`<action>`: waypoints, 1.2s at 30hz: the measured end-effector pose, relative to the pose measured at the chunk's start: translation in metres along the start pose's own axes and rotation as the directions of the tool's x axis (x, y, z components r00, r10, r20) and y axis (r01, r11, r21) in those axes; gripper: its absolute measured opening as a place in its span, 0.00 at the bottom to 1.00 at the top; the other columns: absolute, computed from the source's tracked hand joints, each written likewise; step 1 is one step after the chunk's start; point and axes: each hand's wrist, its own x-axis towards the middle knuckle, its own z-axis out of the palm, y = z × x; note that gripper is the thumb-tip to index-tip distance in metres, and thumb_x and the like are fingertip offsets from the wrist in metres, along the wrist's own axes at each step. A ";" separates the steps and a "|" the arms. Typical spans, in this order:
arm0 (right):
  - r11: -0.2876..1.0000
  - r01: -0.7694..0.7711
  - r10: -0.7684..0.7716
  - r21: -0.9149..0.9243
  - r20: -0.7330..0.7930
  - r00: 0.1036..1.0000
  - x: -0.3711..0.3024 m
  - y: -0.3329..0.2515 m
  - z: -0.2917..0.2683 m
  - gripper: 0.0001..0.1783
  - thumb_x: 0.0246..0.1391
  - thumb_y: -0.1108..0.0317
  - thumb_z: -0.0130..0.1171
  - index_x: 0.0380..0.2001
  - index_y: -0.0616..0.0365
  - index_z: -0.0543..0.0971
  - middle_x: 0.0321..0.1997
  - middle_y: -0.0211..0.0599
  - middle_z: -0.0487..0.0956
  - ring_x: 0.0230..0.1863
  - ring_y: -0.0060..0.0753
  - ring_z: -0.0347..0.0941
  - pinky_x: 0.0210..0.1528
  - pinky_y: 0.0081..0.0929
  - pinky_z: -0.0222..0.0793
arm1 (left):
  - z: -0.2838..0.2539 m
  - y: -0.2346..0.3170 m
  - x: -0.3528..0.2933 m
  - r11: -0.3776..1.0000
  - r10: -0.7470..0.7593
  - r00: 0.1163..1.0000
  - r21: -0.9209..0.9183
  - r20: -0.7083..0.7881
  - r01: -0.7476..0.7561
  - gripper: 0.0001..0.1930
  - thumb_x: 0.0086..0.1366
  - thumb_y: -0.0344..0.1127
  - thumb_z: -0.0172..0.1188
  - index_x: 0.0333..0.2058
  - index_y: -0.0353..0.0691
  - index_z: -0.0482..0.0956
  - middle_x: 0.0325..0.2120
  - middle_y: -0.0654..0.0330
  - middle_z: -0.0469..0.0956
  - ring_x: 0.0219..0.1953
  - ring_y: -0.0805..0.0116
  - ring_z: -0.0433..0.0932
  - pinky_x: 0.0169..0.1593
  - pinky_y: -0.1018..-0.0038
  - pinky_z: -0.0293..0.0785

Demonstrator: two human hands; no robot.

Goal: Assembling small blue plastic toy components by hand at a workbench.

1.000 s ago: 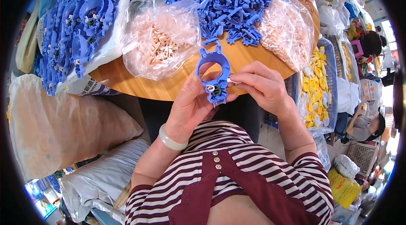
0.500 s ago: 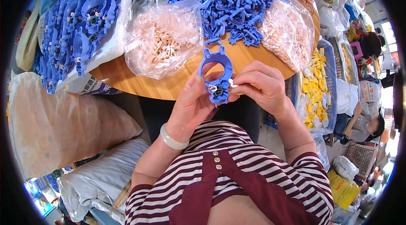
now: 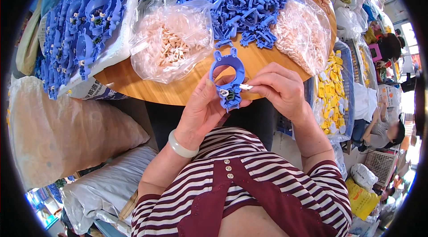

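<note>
My left hand (image 3: 200, 108) grips a blue plastic ring-shaped part (image 3: 239, 68) upright over the table's near edge. Two small ears top its ring, and a dark green piece (image 3: 231, 96) and a white piece (image 3: 223, 93) sit in its lower section. Between the thumb and fingers of my right hand (image 3: 280, 91) is a small white plastic piece (image 3: 245, 87), held at the right side of the blue part, below the ring. Whether the white piece is seated in it I cannot tell. My right fingertips partly cover the white piece.
On the wooden table (image 3: 129, 79) lie a heap of blue parts (image 3: 240, 5) and two clear bags of pale pieces, the left bag (image 3: 171, 50) and right bag (image 3: 303, 32). A white tray (image 3: 113, 45) bears similar blue assemblies at left. A blue crate (image 3: 350, 76) of yellow parts stands right.
The white piece in my right fingers has turned to lie more level, pointing at the blue part. My right hand has shifted slightly; my left hand stays in place.
</note>
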 end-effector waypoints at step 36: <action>0.918 0.288 -0.222 -0.273 0.248 0.943 0.021 -0.009 -0.007 0.14 0.34 0.69 0.66 0.30 0.55 0.77 0.31 0.31 0.74 0.32 0.36 0.73 0.36 0.30 0.66 | -0.006 -0.001 0.002 0.999 -0.040 0.999 0.002 0.035 0.040 0.26 0.63 0.40 0.55 0.58 0.41 0.60 0.48 0.55 0.68 0.48 0.59 0.74 0.48 0.51 0.75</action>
